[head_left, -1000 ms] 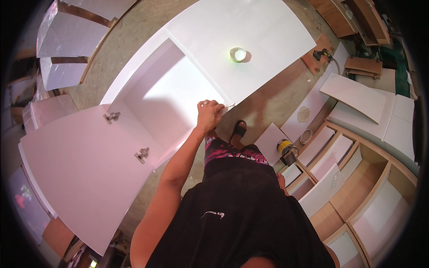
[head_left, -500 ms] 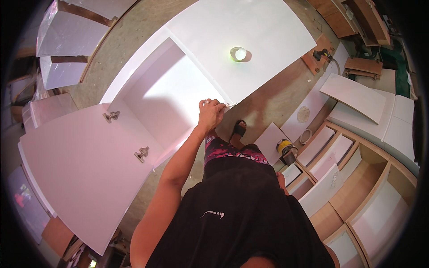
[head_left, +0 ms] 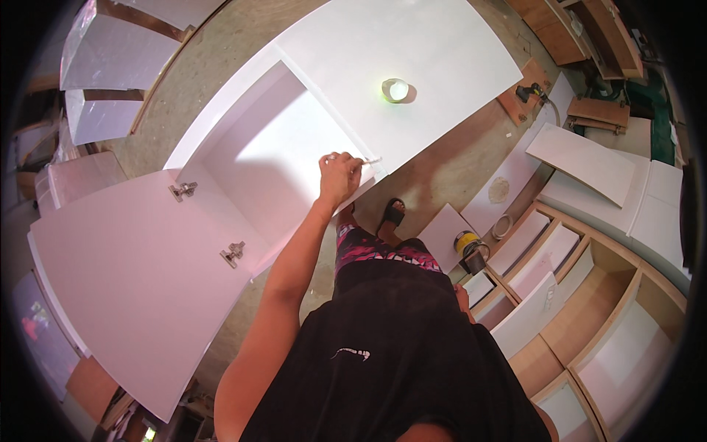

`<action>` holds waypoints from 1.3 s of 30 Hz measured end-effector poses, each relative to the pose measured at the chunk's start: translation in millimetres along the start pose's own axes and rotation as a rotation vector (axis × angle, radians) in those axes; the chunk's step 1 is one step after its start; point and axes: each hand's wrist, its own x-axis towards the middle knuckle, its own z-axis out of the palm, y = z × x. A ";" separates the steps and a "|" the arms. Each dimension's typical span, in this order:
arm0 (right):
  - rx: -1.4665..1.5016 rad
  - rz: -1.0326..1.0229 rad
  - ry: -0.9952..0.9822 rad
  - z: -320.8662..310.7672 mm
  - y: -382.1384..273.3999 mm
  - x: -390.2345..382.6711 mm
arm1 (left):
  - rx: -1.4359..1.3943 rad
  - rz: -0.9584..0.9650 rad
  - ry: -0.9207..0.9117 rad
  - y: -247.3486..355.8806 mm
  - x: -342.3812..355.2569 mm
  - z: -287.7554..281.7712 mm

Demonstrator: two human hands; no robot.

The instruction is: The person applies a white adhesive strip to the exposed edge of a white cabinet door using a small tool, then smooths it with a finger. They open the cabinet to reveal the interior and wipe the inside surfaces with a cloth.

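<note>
A white cabinet [head_left: 434,44] lies in front of me with one compartment uncovered. My left hand [head_left: 340,178] is over the right end of that opening. Its fingers pinch a thin, light-coloured stick [head_left: 373,160], perhaps a small brush, whose tip points right over the cabinet's edge strip. A small round cup [head_left: 398,90] with pale contents stands on the cabinet's flat top. The swung-out door [head_left: 132,272], fitted with two metal hinges [head_left: 233,254], extends to the left. Of my right hand [head_left: 462,297] only a bit shows beside the black shirt, and its fingers are hidden.
Wooden drawer frames [head_left: 589,309] with white panels fill the right side. A loose white board [head_left: 582,166] leans above them. A yellow-and-black tin [head_left: 469,241] stands near my legs, and a cordless drill [head_left: 532,93] lies farther off. Wrapped white cabinets [head_left: 121,55] stand far left.
My left hand has risen a little and shifted slightly left along the compartment's edge, still pinching the stick. The cup and cabinet look the same.
</note>
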 end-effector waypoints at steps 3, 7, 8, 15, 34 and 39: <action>-0.004 0.009 -0.007 1.9 7.7 1.0 | 0.033 -0.105 0.107 -17.4 13.9 -4.7; 0.056 -0.005 0.015 5.6 5.9 -1.0 | -0.030 -0.006 0.082 -11.6 7.6 -6.3; 0.048 -0.007 0.006 5.7 8.2 1.8 | -0.048 0.014 0.048 -9.6 4.6 -3.7; 0.006 0.043 0.011 7.2 3.0 1.0 | -0.004 -0.114 0.139 -39.1 43.1 -18.5; -0.069 0.018 0.023 4.1 -23.6 12.4 | -0.643 -0.411 0.525 -140.1 107.5 -19.5; -0.053 0.012 -0.002 -2.7 -53.8 8.1 | -0.920 -0.794 0.454 -102.5 87.5 24.0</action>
